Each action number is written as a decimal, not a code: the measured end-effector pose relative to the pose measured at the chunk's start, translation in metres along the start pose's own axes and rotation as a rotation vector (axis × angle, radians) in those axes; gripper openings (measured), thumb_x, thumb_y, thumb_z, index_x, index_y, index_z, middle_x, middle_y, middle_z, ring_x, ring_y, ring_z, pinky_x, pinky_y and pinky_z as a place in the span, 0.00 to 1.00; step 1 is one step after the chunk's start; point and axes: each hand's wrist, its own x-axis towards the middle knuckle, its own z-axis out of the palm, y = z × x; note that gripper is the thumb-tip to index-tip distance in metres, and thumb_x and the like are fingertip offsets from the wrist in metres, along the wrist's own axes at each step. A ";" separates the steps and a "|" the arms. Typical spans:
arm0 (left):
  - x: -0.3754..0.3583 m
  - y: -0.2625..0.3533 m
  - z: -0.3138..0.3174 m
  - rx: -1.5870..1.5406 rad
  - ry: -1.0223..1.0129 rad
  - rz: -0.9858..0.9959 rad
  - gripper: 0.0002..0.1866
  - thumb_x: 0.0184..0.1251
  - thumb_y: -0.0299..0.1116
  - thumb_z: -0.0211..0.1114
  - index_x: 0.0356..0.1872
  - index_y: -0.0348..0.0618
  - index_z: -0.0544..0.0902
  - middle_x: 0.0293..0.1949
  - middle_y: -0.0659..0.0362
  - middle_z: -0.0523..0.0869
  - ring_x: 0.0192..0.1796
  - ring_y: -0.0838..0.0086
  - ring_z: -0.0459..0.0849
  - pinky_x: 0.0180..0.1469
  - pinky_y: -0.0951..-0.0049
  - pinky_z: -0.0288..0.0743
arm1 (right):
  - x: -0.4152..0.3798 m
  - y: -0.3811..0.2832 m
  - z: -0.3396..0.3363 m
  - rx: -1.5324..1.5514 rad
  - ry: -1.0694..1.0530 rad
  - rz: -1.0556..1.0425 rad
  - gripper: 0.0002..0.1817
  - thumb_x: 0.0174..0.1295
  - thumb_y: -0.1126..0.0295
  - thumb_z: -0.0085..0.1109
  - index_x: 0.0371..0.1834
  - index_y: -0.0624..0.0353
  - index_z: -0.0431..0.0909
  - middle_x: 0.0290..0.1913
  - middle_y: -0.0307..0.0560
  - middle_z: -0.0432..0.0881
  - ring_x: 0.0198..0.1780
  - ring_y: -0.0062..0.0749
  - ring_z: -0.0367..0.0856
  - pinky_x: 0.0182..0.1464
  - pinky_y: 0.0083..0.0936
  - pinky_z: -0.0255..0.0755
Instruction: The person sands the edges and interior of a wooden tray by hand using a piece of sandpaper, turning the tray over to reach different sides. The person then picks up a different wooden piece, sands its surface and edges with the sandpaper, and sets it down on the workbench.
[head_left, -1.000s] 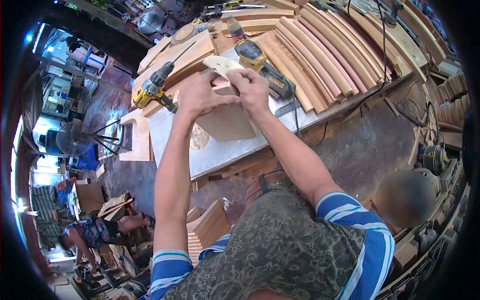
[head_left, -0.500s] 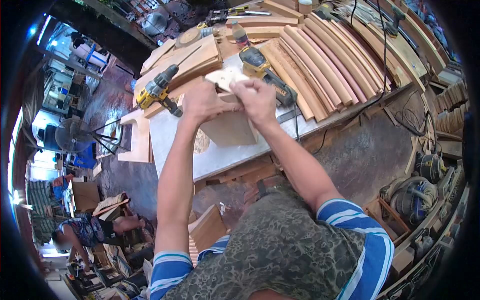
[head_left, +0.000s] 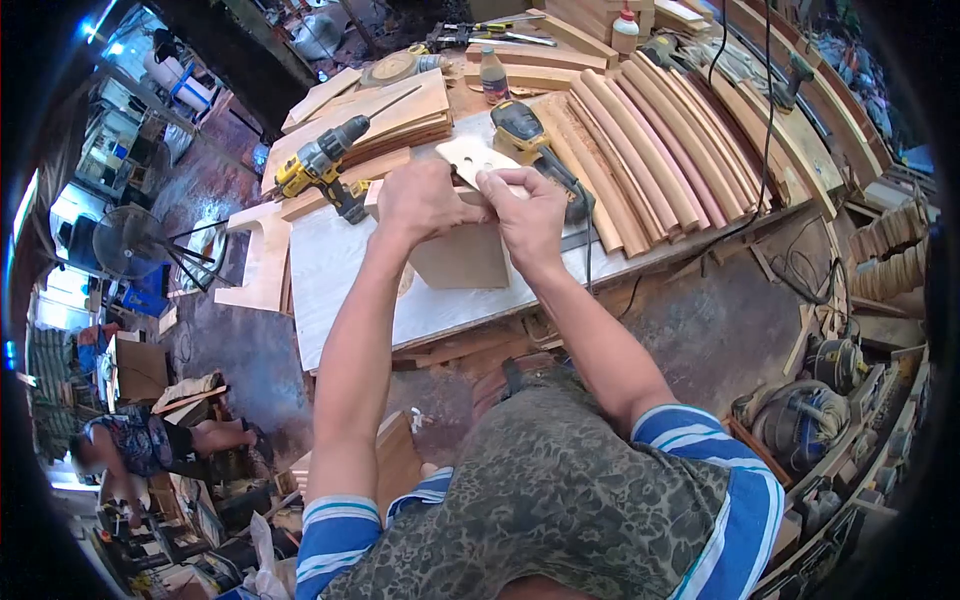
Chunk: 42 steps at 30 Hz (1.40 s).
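My left hand [head_left: 422,205] is closed over the top of a wooden piece [head_left: 462,260] that stands on the white-topped table. My right hand [head_left: 528,212] is closed at its right side, thumb and fingers pinching the near edge of a thin pale wooden plate with holes [head_left: 472,160]. That plate lies over the far side of the wooden piece; my fingers hide where the two meet. To the left of my left hand lies a yellow and black cordless drill [head_left: 325,165] with a long bit. Just beyond my right hand rests a yellow and black corded sander [head_left: 522,130].
Long curved wooden strips [head_left: 660,150] lie side by side on the right of the table. Stacked boards [head_left: 400,115], a bottle [head_left: 494,78] and a glue bottle [head_left: 625,32] stand farther back. A fan [head_left: 128,242] and another person [head_left: 150,440] are at left.
My view has shifted slightly, so the table appears a little differently placed. The holes in the pale plate show more clearly now. Both hands keep their holds, with small shifts of the fingers.
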 end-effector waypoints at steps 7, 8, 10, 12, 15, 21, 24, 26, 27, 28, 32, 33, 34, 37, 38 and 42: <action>-0.011 0.004 -0.003 -0.047 -0.052 -0.018 0.40 0.40 0.70 0.78 0.40 0.39 0.92 0.35 0.49 0.93 0.40 0.57 0.93 0.46 0.57 0.86 | -0.002 0.006 0.006 0.108 -0.003 0.070 0.19 0.62 0.61 0.75 0.40 0.72 0.89 0.37 0.51 0.91 0.39 0.26 0.86 0.43 0.27 0.80; -0.009 0.003 -0.003 -0.048 -0.047 -0.019 0.40 0.40 0.70 0.78 0.40 0.39 0.92 0.35 0.49 0.93 0.40 0.57 0.93 0.46 0.57 0.86 | 0.000 0.010 0.006 0.108 -0.006 0.066 0.19 0.62 0.61 0.75 0.40 0.72 0.89 0.37 0.51 0.91 0.39 0.26 0.86 0.43 0.27 0.80; -0.014 0.003 0.000 0.026 -0.020 -0.012 0.39 0.40 0.71 0.78 0.41 0.43 0.92 0.37 0.49 0.93 0.41 0.56 0.93 0.46 0.56 0.86 | 0.000 0.016 0.007 0.167 -0.031 0.043 0.19 0.63 0.62 0.75 0.41 0.72 0.89 0.38 0.52 0.91 0.40 0.25 0.86 0.45 0.28 0.80; -0.024 0.008 -0.003 -0.031 0.060 0.057 0.39 0.39 0.73 0.78 0.38 0.46 0.92 0.37 0.48 0.93 0.40 0.55 0.93 0.46 0.56 0.86 | 0.021 0.026 0.012 0.180 0.002 0.114 0.18 0.62 0.63 0.76 0.41 0.71 0.89 0.39 0.50 0.91 0.41 0.25 0.86 0.48 0.27 0.79; -0.047 0.015 -0.009 -0.085 0.081 0.095 0.37 0.37 0.68 0.83 0.36 0.43 0.91 0.31 0.51 0.90 0.36 0.55 0.91 0.41 0.57 0.81 | 0.041 0.057 0.011 0.345 0.028 0.190 0.14 0.59 0.67 0.79 0.41 0.68 0.89 0.38 0.46 0.90 0.40 0.24 0.84 0.46 0.22 0.76; -0.109 0.014 -0.009 -0.217 0.195 0.102 0.29 0.52 0.65 0.76 0.29 0.44 0.89 0.25 0.55 0.86 0.34 0.58 0.83 0.43 0.58 0.73 | 0.002 0.084 -0.030 0.429 0.014 0.314 0.16 0.66 0.69 0.75 0.50 0.68 0.85 0.33 0.38 0.84 0.30 0.15 0.74 0.32 0.17 0.68; -0.147 0.016 -0.007 -0.283 0.158 -0.003 0.20 0.58 0.55 0.76 0.30 0.47 0.88 0.27 0.60 0.84 0.36 0.64 0.78 0.51 0.62 0.65 | -0.020 0.078 -0.038 0.558 -0.056 0.337 0.22 0.67 0.76 0.72 0.62 0.67 0.77 0.39 0.42 0.85 0.28 0.18 0.74 0.30 0.16 0.68; -0.168 0.016 -0.008 -0.328 0.154 -0.002 0.18 0.59 0.52 0.77 0.28 0.48 0.87 0.25 0.61 0.83 0.35 0.65 0.76 0.51 0.64 0.63 | -0.032 0.069 -0.044 0.518 -0.126 0.387 0.29 0.68 0.76 0.71 0.70 0.68 0.71 0.45 0.44 0.85 0.30 0.19 0.75 0.32 0.17 0.71; -0.178 0.018 -0.008 -0.332 0.176 0.001 0.15 0.62 0.47 0.76 0.26 0.48 0.86 0.24 0.62 0.81 0.34 0.67 0.75 0.51 0.64 0.62 | -0.039 0.062 -0.045 0.541 -0.159 0.436 0.29 0.68 0.74 0.72 0.69 0.69 0.72 0.47 0.45 0.85 0.32 0.19 0.76 0.33 0.17 0.71; -0.185 0.019 -0.005 -0.337 0.167 -0.026 0.15 0.62 0.47 0.76 0.26 0.48 0.86 0.24 0.62 0.81 0.34 0.67 0.75 0.51 0.64 0.62 | -0.046 0.062 -0.047 0.562 -0.189 0.488 0.29 0.68 0.72 0.73 0.69 0.70 0.73 0.49 0.45 0.86 0.35 0.18 0.77 0.34 0.17 0.72; -0.211 0.019 0.013 -0.357 0.293 -0.135 0.20 0.68 0.45 0.71 0.18 0.47 0.82 0.19 0.62 0.79 0.29 0.65 0.73 0.49 0.62 0.61 | -0.065 0.060 -0.054 0.586 -0.437 0.617 0.30 0.68 0.70 0.73 0.70 0.69 0.72 0.53 0.45 0.86 0.42 0.20 0.82 0.38 0.18 0.75; -0.215 0.018 0.017 -0.369 0.344 -0.149 0.20 0.69 0.41 0.70 0.17 0.46 0.80 0.18 0.63 0.76 0.28 0.66 0.72 0.48 0.62 0.61 | -0.069 0.059 -0.053 0.604 -0.478 0.626 0.28 0.68 0.70 0.72 0.68 0.69 0.74 0.52 0.45 0.86 0.45 0.21 0.83 0.40 0.19 0.77; -0.219 0.018 0.019 -0.372 0.341 -0.170 0.20 0.69 0.41 0.70 0.17 0.46 0.80 0.18 0.63 0.76 0.28 0.66 0.72 0.48 0.62 0.61 | -0.074 0.055 -0.053 0.597 -0.490 0.643 0.28 0.68 0.70 0.72 0.68 0.69 0.74 0.52 0.45 0.86 0.45 0.21 0.83 0.40 0.19 0.77; -0.221 0.015 0.025 -0.387 0.407 -0.193 0.20 0.70 0.38 0.69 0.16 0.46 0.77 0.17 0.62 0.73 0.27 0.66 0.71 0.47 0.62 0.60 | -0.084 0.044 -0.057 0.598 -0.509 0.672 0.24 0.68 0.72 0.71 0.64 0.68 0.76 0.47 0.46 0.87 0.43 0.24 0.84 0.42 0.27 0.79; -0.222 0.014 0.030 -0.400 0.448 -0.200 0.20 0.70 0.37 0.69 0.16 0.46 0.77 0.17 0.62 0.72 0.27 0.66 0.71 0.47 0.61 0.60 | -0.087 0.042 -0.057 0.594 -0.516 0.676 0.24 0.68 0.72 0.71 0.64 0.68 0.76 0.47 0.46 0.87 0.43 0.24 0.84 0.42 0.27 0.79; -0.220 0.019 0.038 -0.382 0.527 -0.202 0.20 0.71 0.36 0.68 0.16 0.46 0.77 0.17 0.61 0.72 0.26 0.66 0.70 0.45 0.62 0.60 | -0.103 0.010 -0.055 0.667 -0.590 0.807 0.19 0.71 0.68 0.68 0.60 0.67 0.77 0.40 0.46 0.86 0.30 0.24 0.82 0.34 0.29 0.80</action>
